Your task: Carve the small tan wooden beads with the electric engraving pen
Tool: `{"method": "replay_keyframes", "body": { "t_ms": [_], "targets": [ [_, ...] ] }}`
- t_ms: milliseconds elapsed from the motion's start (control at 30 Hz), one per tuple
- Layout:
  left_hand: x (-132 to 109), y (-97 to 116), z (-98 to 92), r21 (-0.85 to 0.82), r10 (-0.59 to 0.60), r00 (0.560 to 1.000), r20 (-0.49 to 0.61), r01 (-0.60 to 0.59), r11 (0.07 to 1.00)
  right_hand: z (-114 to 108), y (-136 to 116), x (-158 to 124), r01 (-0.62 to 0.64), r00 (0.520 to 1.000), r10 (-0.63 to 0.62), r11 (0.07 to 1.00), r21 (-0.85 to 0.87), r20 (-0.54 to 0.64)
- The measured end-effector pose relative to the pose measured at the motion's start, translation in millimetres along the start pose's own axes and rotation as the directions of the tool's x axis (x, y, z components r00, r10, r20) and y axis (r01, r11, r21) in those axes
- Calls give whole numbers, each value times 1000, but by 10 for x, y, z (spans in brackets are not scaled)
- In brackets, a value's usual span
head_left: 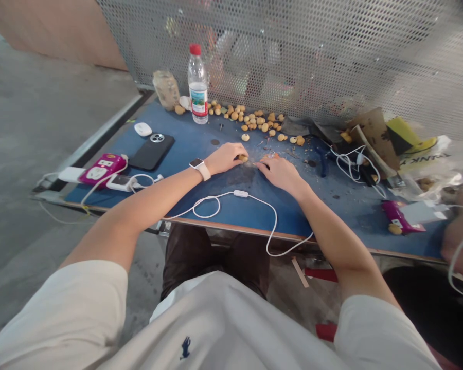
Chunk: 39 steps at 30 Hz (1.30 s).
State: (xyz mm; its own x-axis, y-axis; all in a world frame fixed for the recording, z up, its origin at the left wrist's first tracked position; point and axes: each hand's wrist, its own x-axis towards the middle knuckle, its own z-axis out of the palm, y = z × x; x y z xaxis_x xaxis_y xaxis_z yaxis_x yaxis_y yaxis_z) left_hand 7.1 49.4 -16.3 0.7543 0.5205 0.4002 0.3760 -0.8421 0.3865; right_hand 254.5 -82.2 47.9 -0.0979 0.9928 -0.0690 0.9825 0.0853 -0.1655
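My left hand [227, 157], with a white watch on its wrist, rests on the blue table [200, 205] and its fingers pinch a small tan nut [243, 158]. My right hand [280, 172] lies just to the right, fingers curled toward a thin dark tool that points at the nut; what it holds is hard to make out. Several more tan nuts [254, 122] lie scattered along the far side of the table. A white cable [239, 194] runs across the table under both forearms.
A water bottle [198, 92] and a jar [165, 90] stand at the back left. A black phone [152, 151], a pink power strip [100, 168] and a white case [143, 129] lie at left. Cardboard, bags and cables clutter the right. Another person's arm [461, 241] is at the far right. A perforated metal screen [293, 51] backs the table.
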Motion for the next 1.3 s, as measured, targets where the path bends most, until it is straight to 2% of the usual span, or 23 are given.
{"method": "replay_keyframes", "body": {
  "t_ms": [567,767,1000,1300],
  "targets": [
    [7,3,-5,-21,-26,999,-31,25,999,53,143,113,126,991,-129,983,135,20],
    [13,-15,3,-27,-42,998,-37,41,999,72,235,184,105,991,-123,953,285,45],
    [15,-39,10,-45,-19,999,-44,17,999,179,319,275,144,988,-156,932,334,9],
    [23,-29,0,-72,-21,999,-40,18,997,151,327,254,115,991,-135,904,411,21]
  ]
}}
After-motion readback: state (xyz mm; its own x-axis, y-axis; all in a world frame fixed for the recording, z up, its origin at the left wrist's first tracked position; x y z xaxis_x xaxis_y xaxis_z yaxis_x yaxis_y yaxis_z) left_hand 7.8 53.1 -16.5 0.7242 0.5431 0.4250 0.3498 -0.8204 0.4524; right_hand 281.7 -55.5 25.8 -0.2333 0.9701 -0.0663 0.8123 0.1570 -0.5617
